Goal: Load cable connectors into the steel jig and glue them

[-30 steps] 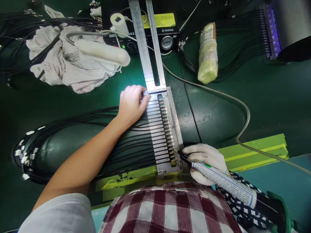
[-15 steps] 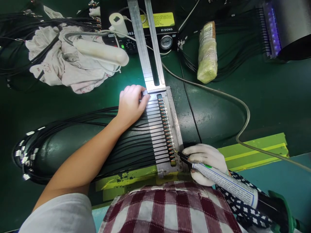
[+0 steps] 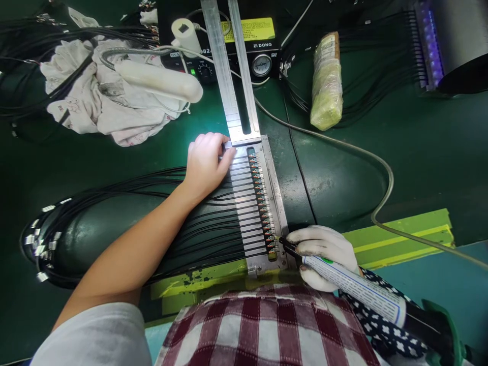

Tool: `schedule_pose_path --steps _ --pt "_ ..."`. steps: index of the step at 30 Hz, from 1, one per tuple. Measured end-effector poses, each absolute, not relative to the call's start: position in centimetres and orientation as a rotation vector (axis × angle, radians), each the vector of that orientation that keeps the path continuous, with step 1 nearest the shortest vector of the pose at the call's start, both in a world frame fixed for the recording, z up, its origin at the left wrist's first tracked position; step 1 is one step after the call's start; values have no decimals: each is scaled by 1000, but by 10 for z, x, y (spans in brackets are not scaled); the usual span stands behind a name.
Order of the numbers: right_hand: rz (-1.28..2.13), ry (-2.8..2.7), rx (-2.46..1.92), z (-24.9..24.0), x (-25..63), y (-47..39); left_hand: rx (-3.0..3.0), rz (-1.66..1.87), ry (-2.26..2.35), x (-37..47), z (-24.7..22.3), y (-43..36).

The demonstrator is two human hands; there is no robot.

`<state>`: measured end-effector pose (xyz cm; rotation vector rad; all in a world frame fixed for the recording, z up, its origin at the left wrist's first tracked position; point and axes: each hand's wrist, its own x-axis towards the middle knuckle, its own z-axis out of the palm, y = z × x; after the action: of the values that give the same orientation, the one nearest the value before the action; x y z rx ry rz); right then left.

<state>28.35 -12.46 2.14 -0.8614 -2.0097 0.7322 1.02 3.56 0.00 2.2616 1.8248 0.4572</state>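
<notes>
My bare left hand is closed on the upper left corner of a metal fixture, thumb and fingers pinching its edge. Black cables lie side by side across the fixture, their stripped ends and small connectors lined up over a slot. In its white glove, my right hand wraps round a labelled glue syringe with a black front end. The syringe's thin tip points left, at the connectors near the fixture's lower end. Whether it touches one I cannot tell.
Behind the fixture, a slotted metal bar reaches to a black dispenser controller with a gauge. A white lamp lies on a crumpled cloth. Plastic-wrapped package, grey hose and a purple-lit machine are to the right.
Almost nothing differs. The view has shifted very slightly; both hands keep their places and the syringe tip stays by the lower connectors.
</notes>
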Motion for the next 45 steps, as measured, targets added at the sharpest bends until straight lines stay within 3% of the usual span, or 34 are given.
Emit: schedule_pose_path --steps 45 --pt "701 -2063 -849 25 284 -135 2270 460 1810 10 1 35"
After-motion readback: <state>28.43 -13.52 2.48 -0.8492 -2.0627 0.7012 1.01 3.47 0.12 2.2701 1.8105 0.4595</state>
